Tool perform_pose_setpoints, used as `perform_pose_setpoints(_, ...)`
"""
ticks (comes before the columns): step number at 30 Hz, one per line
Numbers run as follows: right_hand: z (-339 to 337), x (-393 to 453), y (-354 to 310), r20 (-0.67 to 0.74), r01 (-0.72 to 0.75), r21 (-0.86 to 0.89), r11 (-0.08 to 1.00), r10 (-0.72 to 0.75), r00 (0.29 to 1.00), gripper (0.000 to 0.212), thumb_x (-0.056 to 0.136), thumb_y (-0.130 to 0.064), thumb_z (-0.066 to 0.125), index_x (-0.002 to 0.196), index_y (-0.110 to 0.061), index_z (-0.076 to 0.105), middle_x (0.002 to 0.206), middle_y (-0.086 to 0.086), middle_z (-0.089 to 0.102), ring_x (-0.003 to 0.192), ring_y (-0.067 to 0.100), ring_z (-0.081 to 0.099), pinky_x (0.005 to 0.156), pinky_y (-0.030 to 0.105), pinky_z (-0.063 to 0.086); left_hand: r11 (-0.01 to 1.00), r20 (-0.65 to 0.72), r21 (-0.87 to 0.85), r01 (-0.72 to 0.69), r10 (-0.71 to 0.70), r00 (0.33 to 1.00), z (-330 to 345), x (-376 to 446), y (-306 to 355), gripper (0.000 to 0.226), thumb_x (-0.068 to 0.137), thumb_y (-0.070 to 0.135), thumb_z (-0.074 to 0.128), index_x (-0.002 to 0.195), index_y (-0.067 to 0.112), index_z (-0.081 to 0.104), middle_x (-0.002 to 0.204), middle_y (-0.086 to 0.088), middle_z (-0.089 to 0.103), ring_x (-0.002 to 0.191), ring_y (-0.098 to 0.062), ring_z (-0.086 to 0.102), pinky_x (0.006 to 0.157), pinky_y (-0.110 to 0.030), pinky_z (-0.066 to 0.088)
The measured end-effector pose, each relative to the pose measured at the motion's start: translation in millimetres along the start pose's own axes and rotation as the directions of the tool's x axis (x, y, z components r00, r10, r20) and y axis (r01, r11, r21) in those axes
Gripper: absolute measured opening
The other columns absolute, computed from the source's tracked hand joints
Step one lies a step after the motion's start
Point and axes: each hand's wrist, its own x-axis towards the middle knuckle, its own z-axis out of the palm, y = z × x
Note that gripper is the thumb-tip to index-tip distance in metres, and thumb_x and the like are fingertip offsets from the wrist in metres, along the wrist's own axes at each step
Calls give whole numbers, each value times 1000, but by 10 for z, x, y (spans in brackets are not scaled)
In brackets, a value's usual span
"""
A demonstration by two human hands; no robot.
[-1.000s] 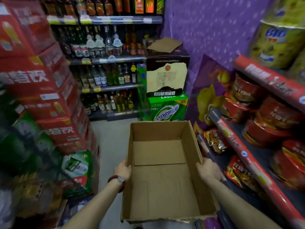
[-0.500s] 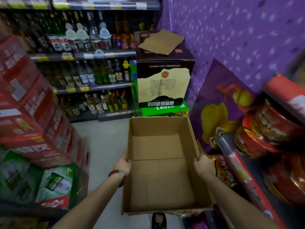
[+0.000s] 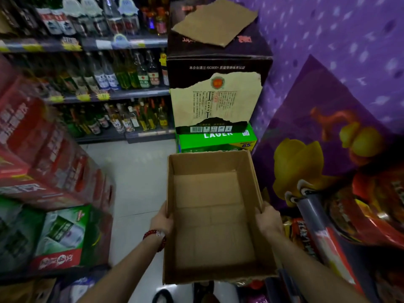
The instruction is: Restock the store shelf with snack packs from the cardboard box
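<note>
Both hands carry the cardboard box (image 3: 215, 217) in front of the body: the left hand (image 3: 161, 221) grips its left wall, with the fingers behind the cardboard, and the right hand (image 3: 267, 219) grips the right wall, the fingers curled over the rim. Compared with a second ago, the box has moved away from the snack shelf (image 3: 317, 217) on the right and is now turned more toward the end of the aisle, and the view has dropped lower; the grip of both hands is the same as before. Inside the box I see only the bare bottom flaps, no snack packs. From this I judge that the restocking part is finished, or nearly, and the empty box is now being carried away or put down.

On the right, red snack packs (image 3: 303, 235) lie on the low shelf just beside the right hand, partly hidden by the rail. Straight ahead stands a dark carton (image 3: 218, 92) on a green lager carton (image 3: 216, 139), with a loose piece of cardboard (image 3: 215, 21) on top; this stack closes the way forward, and the box's far edge is near the green one. On the left, red cartons (image 3: 43, 149) narrow the aisle. Behind are the shelves with bottles (image 3: 122, 73). The open floor (image 3: 135, 171) at the left of the box seems to me the easiest place to set it down
</note>
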Motion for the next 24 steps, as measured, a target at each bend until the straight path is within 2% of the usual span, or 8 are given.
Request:
perform_pose_setpoints(5,198,88,97,-6,36,49,998,-36,999,22,99,-24,47,116,-11,54,107,14,67,95,32,65,72,31,49,999,-4,37,-8,8,1000,119,137,-147,51,99,17,40,147,24,26,137,-12,51,121,-35,51,101,-41,43)
perform_pose_setpoints(8,262,148,79,-61,69,13,998,-68,996,20,99,-23,46,113,-10,54,106,14,67,96,33,65,68,29,42,998,-27,67,2,0,1000,163,235,-204,48,99,18,39,145,21,29,132,-14,55,115,-36,54,96,-40,45)
perform_pose_setpoints(12,276,192,22,-89,39,-47,998,-43,995,23,98,-24,47,115,-9,53,108,16,66,98,34,64,67,29,42,996,-65,80,26,-21,998,194,276,-176,45,99,17,38,143,19,32,125,-19,58,109,-38,56,90,-40,46)
perform_pose_setpoints(16,212,174,-46,-67,-6,-54,999,3,998,23,96,-23,52,114,-8,54,111,16,65,101,33,64,77,36,53,989,-22,138,56,-53,998,59,184,-104,49,95,22,45,142,17,31,123,-19,58,109,-38,57,89,-39,48)
perform_pose_setpoints(19,60,91,-215,-120,45,-33,998,-48,992,31,94,-18,55,121,-4,51,115,18,62,106,35,61,80,37,51,969,11,240,52,-56,998,-172,172,10,45,91,33,53,128,8,47,119,-15,61,104,-31,60,85,-34,51)
perform_pose_setpoints(22,-97,36,-456,-194,138,-9,990,-137,971,25,90,-14,55,114,-5,53,114,17,58,104,36,58,81,41,50,953,26,303,-22,14,1000,-441,152,230,44,90,41,54,120,8,57,116,-11,63,104,-26,60,86,-31,50)
perform_pose_setpoints(24,-205,4,-646,-208,169,-27,985,-171,963,24,89,-17,55,110,-7,57,110,14,61,101,34,60,81,42,53,953,-12,297,-68,75,997,-615,122,404,40,91,38,53,117,8,59,114,-11,64,105,-26,60,83,-29,48)
